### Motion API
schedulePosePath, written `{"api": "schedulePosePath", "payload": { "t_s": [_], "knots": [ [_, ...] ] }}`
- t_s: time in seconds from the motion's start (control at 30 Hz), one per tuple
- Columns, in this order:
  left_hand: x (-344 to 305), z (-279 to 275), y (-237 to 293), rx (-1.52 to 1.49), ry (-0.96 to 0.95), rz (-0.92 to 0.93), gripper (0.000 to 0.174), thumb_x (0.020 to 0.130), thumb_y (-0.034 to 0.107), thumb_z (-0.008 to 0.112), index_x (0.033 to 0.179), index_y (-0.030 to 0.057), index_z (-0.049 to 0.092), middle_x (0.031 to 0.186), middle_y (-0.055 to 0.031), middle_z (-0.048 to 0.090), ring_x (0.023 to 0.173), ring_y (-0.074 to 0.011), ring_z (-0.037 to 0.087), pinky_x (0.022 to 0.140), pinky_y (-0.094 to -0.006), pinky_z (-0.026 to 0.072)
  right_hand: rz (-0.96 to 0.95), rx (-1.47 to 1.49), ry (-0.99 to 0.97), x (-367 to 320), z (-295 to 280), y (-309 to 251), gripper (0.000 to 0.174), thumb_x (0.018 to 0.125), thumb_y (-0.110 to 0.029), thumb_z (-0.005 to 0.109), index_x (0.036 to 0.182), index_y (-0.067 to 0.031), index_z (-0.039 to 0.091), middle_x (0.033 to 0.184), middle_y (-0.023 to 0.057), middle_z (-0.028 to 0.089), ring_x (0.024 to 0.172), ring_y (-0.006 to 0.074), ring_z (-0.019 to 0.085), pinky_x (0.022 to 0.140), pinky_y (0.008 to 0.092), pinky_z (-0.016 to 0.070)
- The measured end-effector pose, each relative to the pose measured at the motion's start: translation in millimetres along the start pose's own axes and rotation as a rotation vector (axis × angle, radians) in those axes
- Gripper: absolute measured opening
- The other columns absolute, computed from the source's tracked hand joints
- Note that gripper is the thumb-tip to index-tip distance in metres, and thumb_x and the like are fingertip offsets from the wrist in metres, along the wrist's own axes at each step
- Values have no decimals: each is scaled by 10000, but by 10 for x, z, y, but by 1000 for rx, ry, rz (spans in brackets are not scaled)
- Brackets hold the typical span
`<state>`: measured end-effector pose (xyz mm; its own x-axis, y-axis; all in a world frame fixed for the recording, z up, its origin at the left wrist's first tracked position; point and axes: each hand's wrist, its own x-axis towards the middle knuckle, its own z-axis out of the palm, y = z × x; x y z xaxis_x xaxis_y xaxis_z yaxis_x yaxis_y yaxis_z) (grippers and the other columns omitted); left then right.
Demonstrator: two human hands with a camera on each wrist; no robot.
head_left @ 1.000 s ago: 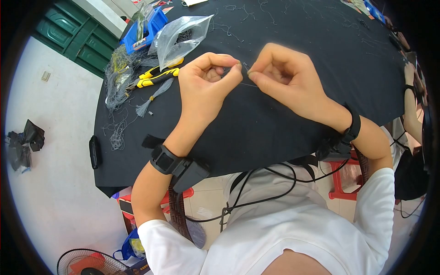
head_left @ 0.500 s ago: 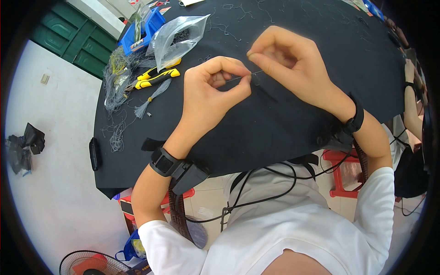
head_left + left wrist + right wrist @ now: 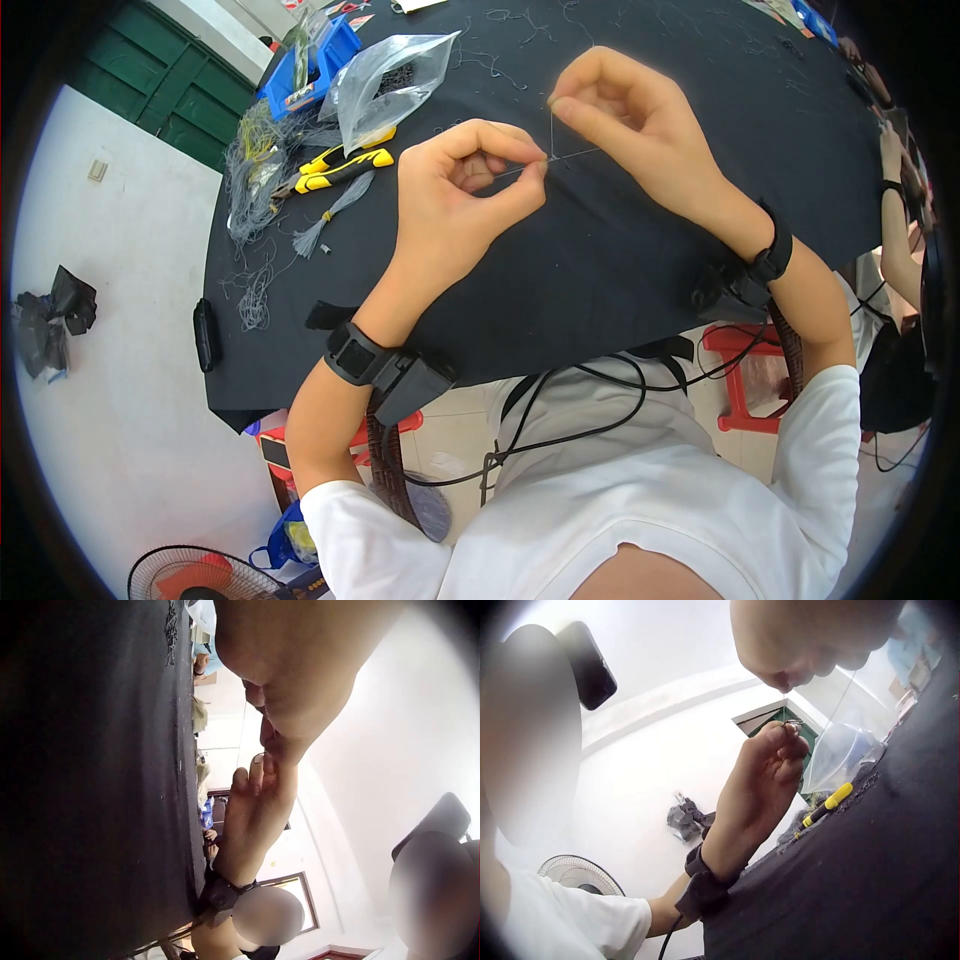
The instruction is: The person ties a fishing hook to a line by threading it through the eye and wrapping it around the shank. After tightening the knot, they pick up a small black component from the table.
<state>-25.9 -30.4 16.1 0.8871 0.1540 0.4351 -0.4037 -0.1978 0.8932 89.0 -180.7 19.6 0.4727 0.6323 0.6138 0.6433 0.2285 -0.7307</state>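
Note:
In the head view my left hand (image 3: 450, 190) pinches a small metal piece between thumb and index finger; it shows in the right wrist view as a tiny shiny hook-like piece (image 3: 793, 722) at the fingertips. A thin grey line (image 3: 552, 130) runs from there up to my right hand (image 3: 645, 125), whose thumb and index finger pinch it. Another stretch of line slants from the left fingertips toward the right palm. Both hands are raised over the black cloth, a short gap apart. The other right fingers are curled in.
On the black-covered table (image 3: 480, 300), left, lie yellow-black pliers (image 3: 345, 172), a tied bundle of line (image 3: 335, 215), tangled line (image 3: 257, 295) and a clear bag (image 3: 390, 90) of small dark pieces. Behind stands a blue bin (image 3: 315, 65). Another person's arm (image 3: 897, 220) is at far right.
My hands have gone from close together to apart, the right one moving up and away. The line between them now stands stretched. My left hand shifted slightly right, then held still.

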Motion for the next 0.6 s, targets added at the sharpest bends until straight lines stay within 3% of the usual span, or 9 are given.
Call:
{"api": "schedulePosePath", "payload": {
  "t_s": [0.23, 0.47, 0.6],
  "knots": [
    [2, -4, 0, -7, 18, -13, 110, 712, -73, 643, 810, -29, 617, 852, -26, 612, 728, -13, 497, 653, -139, 436, 137, 116, -112, -16, -15, -138, 112, 902, -156, 501, 945, -53, 507, 749, 5, 598, 585, 14, 462, 489, 170, 347],
    [2, 1, -6, -1, 41, -5, 119, 708, -71, 649, 815, -31, 618, 849, -17, 608, 701, -6, 464, 623, -127, 412, 134, 122, -98, -16, -4, -125, 111, 906, -164, 489, 940, -58, 502, 737, 2, 604, 573, 12, 458, 468, 173, 340],
    [-3, -28, -9, 63, -26, 34, 118, 761, -106, 593, 868, -57, 588, 904, -78, 588, 755, -75, 557, 635, -173, 458, 204, 145, -120, -26, -3, -170, 107, 908, -162, 488, 940, -60, 498, 725, 2, 598, 581, 16, 458, 492, 171, 338]
  ]
}}
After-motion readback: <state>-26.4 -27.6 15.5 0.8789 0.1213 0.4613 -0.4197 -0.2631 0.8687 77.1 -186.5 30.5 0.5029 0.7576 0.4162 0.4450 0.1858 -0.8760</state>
